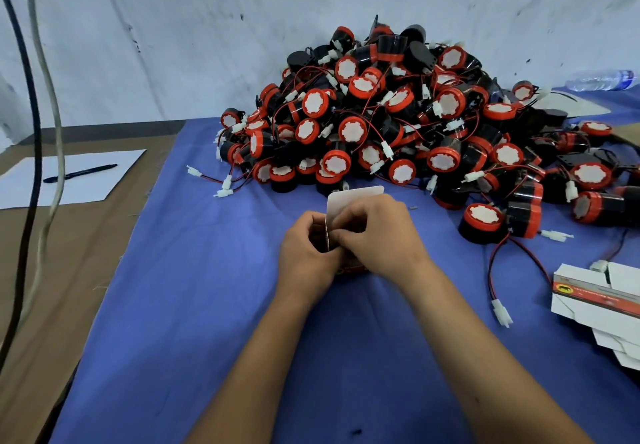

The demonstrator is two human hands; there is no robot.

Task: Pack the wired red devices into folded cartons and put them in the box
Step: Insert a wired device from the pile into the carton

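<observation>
Both hands meet at the middle of the blue cloth-covered counter [194, 305], working on one small white cardboard carton [349, 201]. The left hand [306, 256] curls round the carton's left side, and the right hand [377, 236] has fingers bent over its top, pinching near the open flap that stands upright just beyond the knuckles. A strip of the carton's red printed face shows below the hands.

Far behind them lies a big heap of wired red-and-black round devices [398, 118], spilling rightward, white plugs trailing on thin red and black wires. At the right edge sits a stack of flat white cartons with a red band [595, 300]. On the far left, a black pen [81, 173] lies on a white paper sheet [104, 180].
</observation>
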